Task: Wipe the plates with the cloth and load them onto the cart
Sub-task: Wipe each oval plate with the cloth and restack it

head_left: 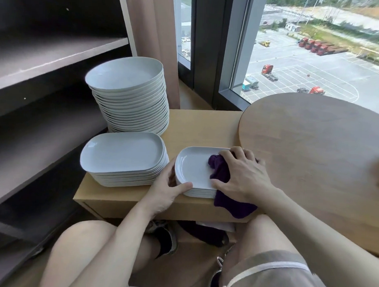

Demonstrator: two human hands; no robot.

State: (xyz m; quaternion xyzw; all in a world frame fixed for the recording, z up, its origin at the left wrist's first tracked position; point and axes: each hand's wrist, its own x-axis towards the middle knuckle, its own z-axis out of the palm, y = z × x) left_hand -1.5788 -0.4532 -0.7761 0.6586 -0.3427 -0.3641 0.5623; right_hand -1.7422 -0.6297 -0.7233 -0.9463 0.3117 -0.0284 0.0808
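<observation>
A short stack of small white rectangular plates (193,167) sits at the front of a low light-wood table (197,126). My right hand (243,175) holds a purple cloth (221,170) bunched on the top plate, and part of the cloth hangs over the table's front edge. My left hand (167,189) grips the stack's near left corner, thumb on the rim. To the left lies a stack of larger white oblong plates (121,158). Behind it rises a tall stack of white plates (130,94).
Dark shelves (47,59) fill the left side. A round wooden tabletop (317,152) overlaps the low table on the right. Windows (305,50) stand behind. My knees are below the table, and more purple cloth (202,231) lies on the floor beneath it.
</observation>
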